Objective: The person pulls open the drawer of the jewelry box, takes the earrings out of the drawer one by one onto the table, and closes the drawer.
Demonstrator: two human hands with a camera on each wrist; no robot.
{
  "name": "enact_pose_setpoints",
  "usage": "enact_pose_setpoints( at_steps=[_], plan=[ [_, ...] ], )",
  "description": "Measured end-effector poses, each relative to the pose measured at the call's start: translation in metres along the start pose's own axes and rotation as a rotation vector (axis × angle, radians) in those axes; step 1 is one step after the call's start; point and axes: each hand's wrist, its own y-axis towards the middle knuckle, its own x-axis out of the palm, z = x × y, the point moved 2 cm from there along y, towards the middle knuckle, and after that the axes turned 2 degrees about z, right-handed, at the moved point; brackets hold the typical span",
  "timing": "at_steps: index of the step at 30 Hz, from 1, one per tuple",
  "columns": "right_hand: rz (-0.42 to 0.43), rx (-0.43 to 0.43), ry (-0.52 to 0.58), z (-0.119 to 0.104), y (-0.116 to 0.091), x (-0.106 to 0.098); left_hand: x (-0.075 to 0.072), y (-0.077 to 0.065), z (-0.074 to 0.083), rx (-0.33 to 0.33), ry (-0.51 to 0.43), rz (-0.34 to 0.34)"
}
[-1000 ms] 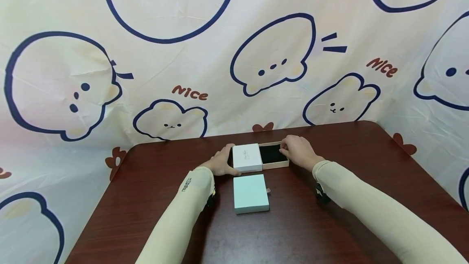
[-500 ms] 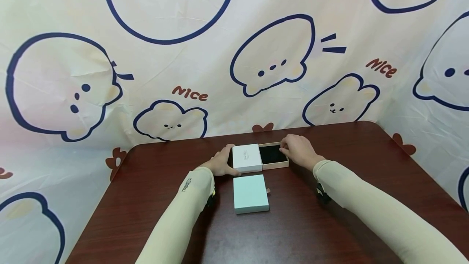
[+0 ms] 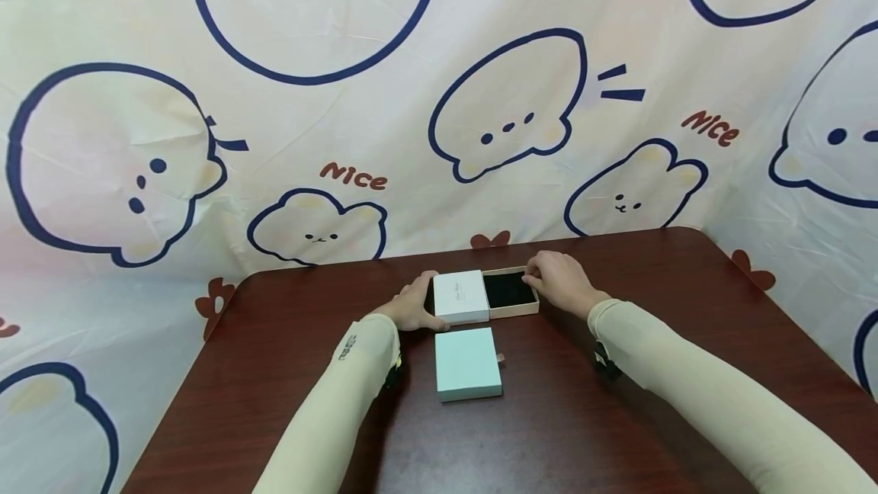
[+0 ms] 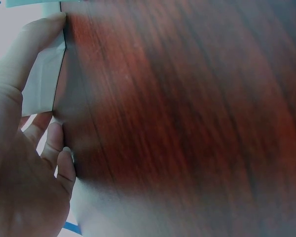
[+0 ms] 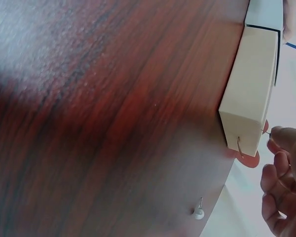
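While the left hand (image 3: 413,305) braces one end of a white gift-box cover (image 3: 461,297), the right hand (image 3: 564,283) works over the far right end of its cream drawer (image 3: 514,312). That box lies flat toward the back of the dark red wood-grain worktop (image 3: 549,425), and the drawer sticks out of the cover to the person's right, showing a black lining (image 3: 506,290). Small print that I can't read runs across the cover's top.

On the left, thumb and forefinger are spread wide around the cover, the thumb on its near side, the other fingers loosely bent behind. On the right, thumb and forefinger meet in a pinch just above the drawer's rim; a thin dark pin-like piece (image 5: 266,132) shows at their tips, though I can't tell exactly what it is. The remaining fingers curl beneath.

From the right wrist I can see a little ribbon loop (image 5: 240,146) on the drawer's end wall and, near it on the worktop, a pearl stud earring (image 5: 199,214) with its thin post.

Nearer the person, just in front of the white cover, sits a mint-green box (image 3: 469,363) with a small pinkish tab (image 3: 501,358) poking from its right side. Behind everything hangs a pale cartoon-printed cloth (image 3: 405,128).
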Motion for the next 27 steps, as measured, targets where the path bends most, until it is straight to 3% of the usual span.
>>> enact_pose_setpoints(
  at_steps=[9, 27],
  plan=[
    [0.014, -0.001, 0.017, 0.0013, -0.0027, -0.0013, -0.0032, -0.0071, 0.005, 0.01, -0.006, 0.004],
    [0.037, -0.01, 0.04, 0.0034, -0.0088, -0.0041, -0.0012, -0.0028, 0.0027, 0.012, 0.0, 0.006]
  ],
)
